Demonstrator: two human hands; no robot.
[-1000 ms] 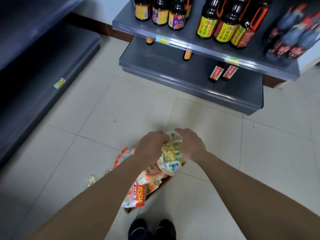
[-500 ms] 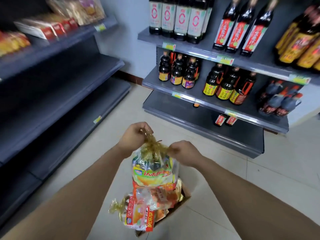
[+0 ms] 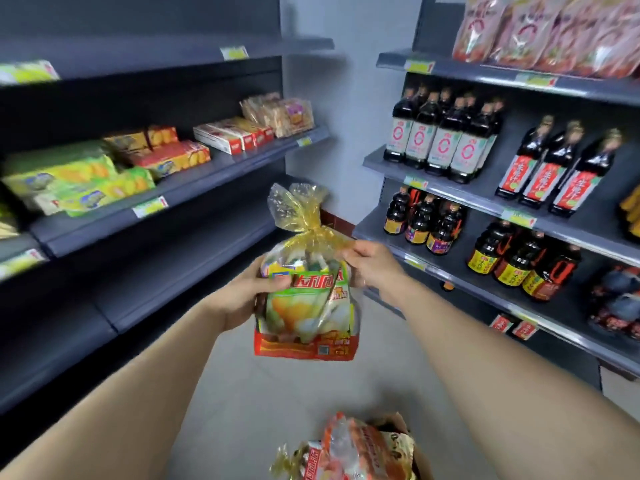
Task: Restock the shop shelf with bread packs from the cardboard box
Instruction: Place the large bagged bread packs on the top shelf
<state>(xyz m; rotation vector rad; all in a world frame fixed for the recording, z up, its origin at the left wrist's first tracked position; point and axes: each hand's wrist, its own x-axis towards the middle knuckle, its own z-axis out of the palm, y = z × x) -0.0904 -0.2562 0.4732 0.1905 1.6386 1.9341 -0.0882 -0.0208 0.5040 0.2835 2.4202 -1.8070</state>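
A strip of pale tiled floor [image 3: 239, 393] runs up the middle, open between two banks of dark grey shelving that meet near the back wall. On the left, the shelf [image 3: 194, 258] below the biscuit boxes [image 3: 104, 174] lies bare along its whole visible length, its front lip angling toward the corner; the tier under it is bare too. On the right, the shelf edges jut toward the aisle, lined with dark sauce bottles [image 3: 440, 143] and price tags.

The bread pack [image 3: 306, 299] hangs upright in mid-air over the floor strip, level with the bare left shelf and clear of both shelf fronts. The left hand [image 3: 239, 299] is closed around the pack's left side — thumb across the front of the label, fingers hidden behind. The right hand [image 3: 370, 265] is pinched shut on the gold twisted plastic just below the pack's tied neck, whose loose top fans upward.

At the bottom edge, the cardboard box [image 3: 398, 431] sits on the floor with more bread packs [image 3: 349, 452] in it — well below the held one.
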